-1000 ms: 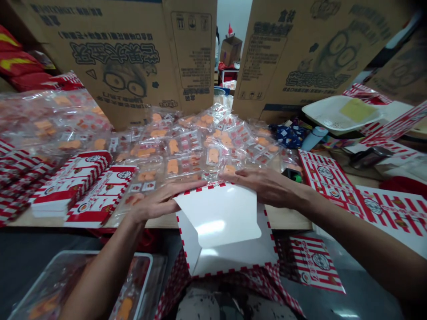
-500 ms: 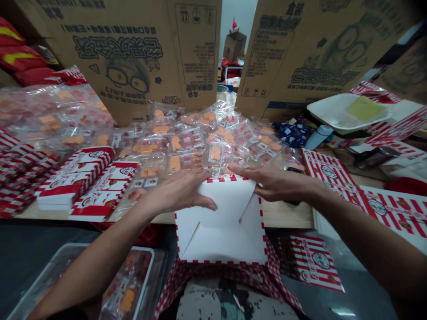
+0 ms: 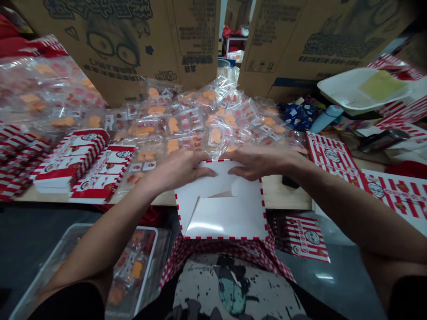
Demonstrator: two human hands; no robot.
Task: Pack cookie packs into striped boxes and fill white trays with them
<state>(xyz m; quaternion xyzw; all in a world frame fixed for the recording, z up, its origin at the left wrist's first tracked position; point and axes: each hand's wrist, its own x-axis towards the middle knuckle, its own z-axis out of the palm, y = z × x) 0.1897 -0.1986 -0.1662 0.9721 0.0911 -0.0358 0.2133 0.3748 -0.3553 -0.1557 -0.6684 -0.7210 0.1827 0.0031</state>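
Note:
A white carton with a red-and-white checked border lies on my lap at the table's front edge, its inner side up and its flaps folded inward. My left hand grips its upper left edge, with the fingers across the white flap. My right hand holds the upper right edge, its fingertips close to my left hand. Clear packets of orange biscuits lie heaped just beyond both hands. Flat red-striped cartons are stacked near my left hand.
Large cardboard boxes stand along the back of the wooden table. A white tray and a pale blue bottle are at the right. A plastic tub of biscuits sits low at the left.
The carton's white flaps have folded down and inward. Both hands have closed onto its upper edge, and the view has tilted further down.

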